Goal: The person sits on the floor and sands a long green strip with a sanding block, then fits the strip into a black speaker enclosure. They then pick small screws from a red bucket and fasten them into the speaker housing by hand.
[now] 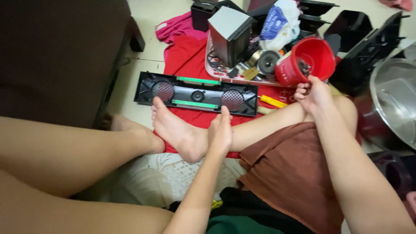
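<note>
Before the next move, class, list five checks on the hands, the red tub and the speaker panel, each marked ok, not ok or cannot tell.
1. Right hand at the rim of the red tub: ok.
2. Right hand's grip closed on a small part: cannot tell.
3. Left hand free of tools: ok.
4. Black speaker panel lying flat, open side up: ok.
5. Yellow-handled tool within reach: ok.

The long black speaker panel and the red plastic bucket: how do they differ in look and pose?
The long black speaker panel lies flat on the red cloth, while the red plastic bucket is tipped on its side, mouth facing the camera. The panel is flat and rectangular with two round mesh grilles; the bucket is round and hollow, with small dark parts inside. The right hand is at the bucket's rim; the left hand is just short of the panel.
</note>
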